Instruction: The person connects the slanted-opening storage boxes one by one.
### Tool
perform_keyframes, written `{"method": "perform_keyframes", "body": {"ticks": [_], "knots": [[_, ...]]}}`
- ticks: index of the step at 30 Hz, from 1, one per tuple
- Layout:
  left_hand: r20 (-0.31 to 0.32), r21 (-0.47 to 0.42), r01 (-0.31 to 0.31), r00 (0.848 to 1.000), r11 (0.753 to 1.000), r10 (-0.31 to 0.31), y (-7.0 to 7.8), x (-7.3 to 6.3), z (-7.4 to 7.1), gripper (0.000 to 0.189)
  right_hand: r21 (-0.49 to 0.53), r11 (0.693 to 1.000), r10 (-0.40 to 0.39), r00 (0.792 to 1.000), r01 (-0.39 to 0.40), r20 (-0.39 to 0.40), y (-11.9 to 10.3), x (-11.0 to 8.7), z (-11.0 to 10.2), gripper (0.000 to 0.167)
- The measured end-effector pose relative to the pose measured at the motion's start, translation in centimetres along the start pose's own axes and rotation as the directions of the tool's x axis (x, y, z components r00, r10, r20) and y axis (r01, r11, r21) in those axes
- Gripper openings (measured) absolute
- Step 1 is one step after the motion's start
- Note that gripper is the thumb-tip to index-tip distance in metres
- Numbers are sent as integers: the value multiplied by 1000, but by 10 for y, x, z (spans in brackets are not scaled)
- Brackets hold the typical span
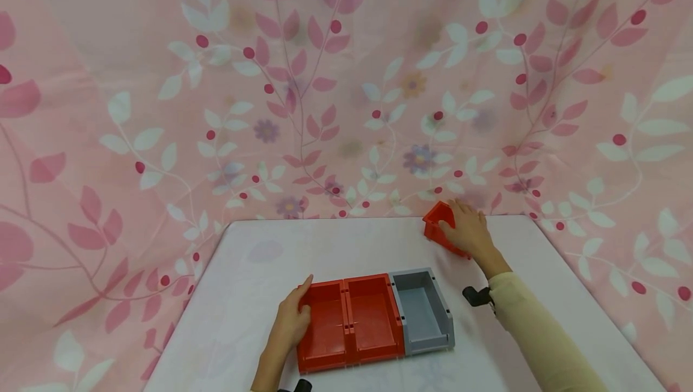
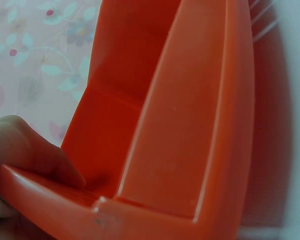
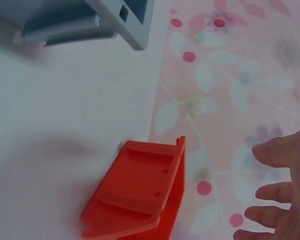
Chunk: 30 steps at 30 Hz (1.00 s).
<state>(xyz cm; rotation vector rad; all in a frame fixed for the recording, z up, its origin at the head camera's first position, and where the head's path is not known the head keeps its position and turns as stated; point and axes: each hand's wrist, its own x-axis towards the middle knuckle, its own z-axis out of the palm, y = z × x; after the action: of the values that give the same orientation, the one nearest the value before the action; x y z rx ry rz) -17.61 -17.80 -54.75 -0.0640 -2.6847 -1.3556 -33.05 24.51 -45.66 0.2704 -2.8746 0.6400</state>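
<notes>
Two red plastic storage bins stand side by side on the table: a left red bin (image 1: 323,326) and a middle red bin (image 1: 372,317). A grey bin (image 1: 421,308) adjoins them on the right, forming one row. My left hand (image 1: 289,320) grips the side wall of the left red bin, thumb on the inside, fingers outside; the left wrist view shows the hand (image 2: 32,150) over the rim. At the table's far right, a smaller red bin (image 1: 437,237) lies tilted. My right hand (image 1: 470,232) overlaps it in the head view, while the right wrist view shows spread fingers (image 3: 267,217) beside it.
The white table (image 1: 314,248) ends at the back against a pink floral cloth (image 1: 346,109), which also hangs at both sides. A black wrist camera mount (image 1: 476,297) sticks out under the right sleeve (image 1: 533,326).
</notes>
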Motion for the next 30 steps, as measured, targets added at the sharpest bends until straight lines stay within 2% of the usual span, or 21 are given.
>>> {"method": "perform_keyframes", "body": {"ticks": [6,13,18,25,27,30], "knots": [[-6,7,-3,1000,1000,3,-1,0,0,66,11,1000,29,999,-29,24,10,6,1,70],[-2,5,-18,1000,1000,18,-1,-1,1,66,33,995,92,991,-96,98,28,13,8,73],[-4,10,-22,1000,1000,22,-1,-1,-1,66,52,986,145,974,-156,172,37,18,13,76],[0,15,-9,1000,1000,9,-1,-1,0,65,17,965,248,930,-262,273,50,23,24,78],[1,12,-7,1000,1000,7,-1,0,-1,65,11,965,249,926,-263,283,55,24,27,79],[2,15,-9,1000,1000,9,0,0,-1,65,18,967,239,933,-253,270,60,25,29,79]]}}
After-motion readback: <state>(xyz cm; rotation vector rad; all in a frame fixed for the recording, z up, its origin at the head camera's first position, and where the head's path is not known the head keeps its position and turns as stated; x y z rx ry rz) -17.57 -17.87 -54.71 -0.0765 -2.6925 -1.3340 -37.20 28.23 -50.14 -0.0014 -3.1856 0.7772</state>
